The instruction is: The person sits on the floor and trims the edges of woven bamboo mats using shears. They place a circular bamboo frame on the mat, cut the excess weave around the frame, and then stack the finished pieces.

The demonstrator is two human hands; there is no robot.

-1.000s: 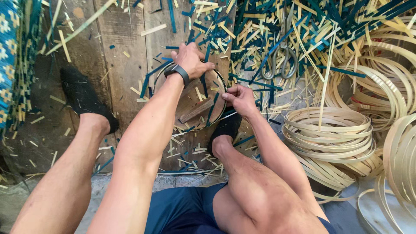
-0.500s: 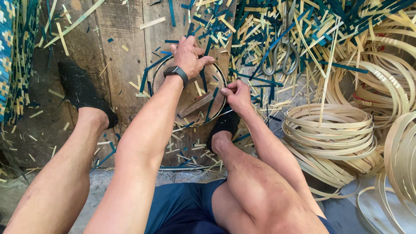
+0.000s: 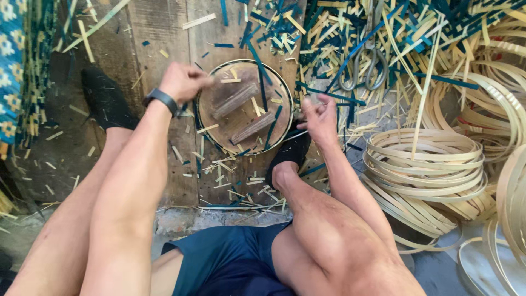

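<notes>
A thin bamboo hoop (image 3: pixel 287 94) with a dark edge sits over the wooden floor, and two short wooden blocks (image 3: pixel 235 100) show through its middle. My left hand (image 3: pixel 183 82), with a black wristband, is closed in a fist at the hoop's upper left rim and seems to grip it. At the right rim, my right hand (image 3: pixel 319 118) pinches the hoop or a thin strip, fingers together. My feet in black socks (image 3: pixel 104 101) rest on either side of the hoop.
Scissors (image 3: pixel 364 66) lie among yellow and blue-green bamboo offcuts (image 3: pixel 329 33) at the back. To the right stands a stack of finished bamboo hoops (image 3: pixel 424 159), with more coils (image 3: pixel 501 104) behind it. A blue patterned woven mat (image 3: pixel 11 66) is at the far left.
My hands have moved apart, the left to the hoop's left rim and the right to its right rim. The hoop now shows as a full circle between them.
</notes>
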